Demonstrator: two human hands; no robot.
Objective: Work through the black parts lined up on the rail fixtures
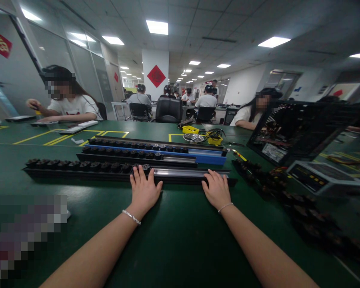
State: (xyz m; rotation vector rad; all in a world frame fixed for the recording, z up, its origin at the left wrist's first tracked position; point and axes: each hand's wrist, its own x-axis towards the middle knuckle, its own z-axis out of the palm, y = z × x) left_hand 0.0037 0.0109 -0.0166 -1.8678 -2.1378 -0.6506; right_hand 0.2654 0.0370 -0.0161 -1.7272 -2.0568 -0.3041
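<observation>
My left hand [144, 187] rests with spread fingers on a long black rail [78, 173], its fingertips at the right end of a row of dark round-topped parts [100, 165] seated along it. Over the rail's right end lies my right hand [217, 189], also with its fingers apart. Between the hands a shiny metal strip [180, 173] of the rail shows bare. Just behind are a shorter black rail [180, 160] and a blue rail [211, 159], both carrying similar dark parts. Neither hand visibly grips anything; what lies beneath the fingertips is hidden.
Many loose dark parts [303, 208] lie to the right, near a power-supply-like metal box [327, 178] and an open black computer case [303, 128]. Farther back are a metal dish [193, 138] and a yellow bin [190, 129]. Co-workers sit at left and right.
</observation>
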